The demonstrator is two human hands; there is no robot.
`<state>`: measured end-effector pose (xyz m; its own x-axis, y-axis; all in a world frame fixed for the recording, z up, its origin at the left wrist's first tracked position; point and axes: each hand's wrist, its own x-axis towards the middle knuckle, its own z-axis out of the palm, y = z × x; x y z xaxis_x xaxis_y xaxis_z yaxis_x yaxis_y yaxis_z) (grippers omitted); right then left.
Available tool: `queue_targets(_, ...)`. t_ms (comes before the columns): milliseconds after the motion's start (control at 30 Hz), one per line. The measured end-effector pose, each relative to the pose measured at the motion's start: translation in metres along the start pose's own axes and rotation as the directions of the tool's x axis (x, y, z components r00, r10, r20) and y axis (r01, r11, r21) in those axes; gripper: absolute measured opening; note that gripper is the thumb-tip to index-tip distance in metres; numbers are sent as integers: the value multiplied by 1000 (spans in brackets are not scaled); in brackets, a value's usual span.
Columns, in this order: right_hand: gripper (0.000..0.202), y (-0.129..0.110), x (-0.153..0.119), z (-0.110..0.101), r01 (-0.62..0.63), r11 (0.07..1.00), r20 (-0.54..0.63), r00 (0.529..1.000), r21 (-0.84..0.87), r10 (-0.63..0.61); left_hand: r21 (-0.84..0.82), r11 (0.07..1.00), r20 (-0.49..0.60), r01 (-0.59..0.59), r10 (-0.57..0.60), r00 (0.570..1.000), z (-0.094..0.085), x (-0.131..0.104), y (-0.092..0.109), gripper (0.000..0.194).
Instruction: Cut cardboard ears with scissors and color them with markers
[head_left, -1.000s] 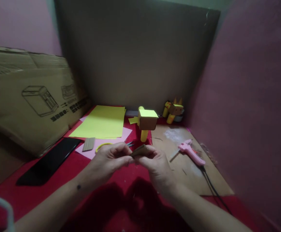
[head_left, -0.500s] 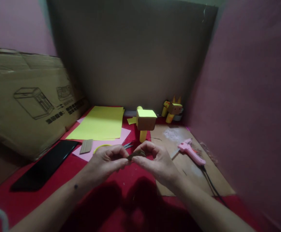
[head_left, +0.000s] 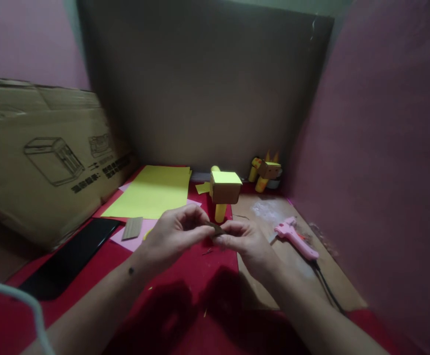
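Note:
My left hand and my right hand meet above the red surface, each pinching a small brown cardboard piece between thumb and fingers. Most of that piece is hidden by the fingertips. Just behind them stands a craft figure with a brown box-shaped head, a yellow top and a yellow tube under it. Part of a yellow ring-shaped handle peeks out behind my left hand. A few thin scraps lie beneath the fingers.
On the right, a pink glue gun with a black cord rests on a cardboard sheet. Left are yellow paper, a cardboard rectangle and a black phone. A similar horned figure stands at the back; a white cable crosses the lower left.
Both hands have moved slightly right, still pinching the cardboard piece, which shows less now. My left hand covers the scissors' blades. The view has shifted a little, and more white cable shows.

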<state>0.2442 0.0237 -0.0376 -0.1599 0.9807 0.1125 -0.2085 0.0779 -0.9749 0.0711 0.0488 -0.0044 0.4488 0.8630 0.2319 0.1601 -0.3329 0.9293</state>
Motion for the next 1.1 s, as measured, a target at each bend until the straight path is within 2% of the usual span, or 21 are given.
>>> queue_targets(100, 8, 13, -2, 0, -10, 992, -65, 998, 130, 18, -140, 989, 21, 50, -47, 999, 9, 1, -7, 12)
queue_targets(267, 11, 23, -5, -1, 1, 985, -91, 996, 171, 15, -113, 990, 97, 90, -79, 992, 16, -1, -10, 14)
queue_targets(433, 10, 21, -10, 2, 2, 990, -109, 994, 138, 13, -96, 995, 2, 37, -37, 999, 21, -3, -9, 11)
queue_targets(567, 10, 19, -13, 5, 30, 999, -130, 991, 40, -25, -62, 998, -72, -25, 20, 997, 22, -5, -13, 11)
queue_targets(767, 11, 21, -15, 8, 35, 999, -98, 995, 22, -32, -4, 998, -89, -68, 67, 994, 21, -9, -16, 14)
queue_targets(967, 16, 27, -16, 10, 48, 996, -93, 995, 71, -41, -54, 997, -124, 63, -69, 990, 21, -10, -12, 19)
queue_targets(1100, 16, 30, -12, 8, -2, 992, -80, 997, 124, 12, -115, 984, -74, 139, -148, 986, 20, -8, -15, 15)
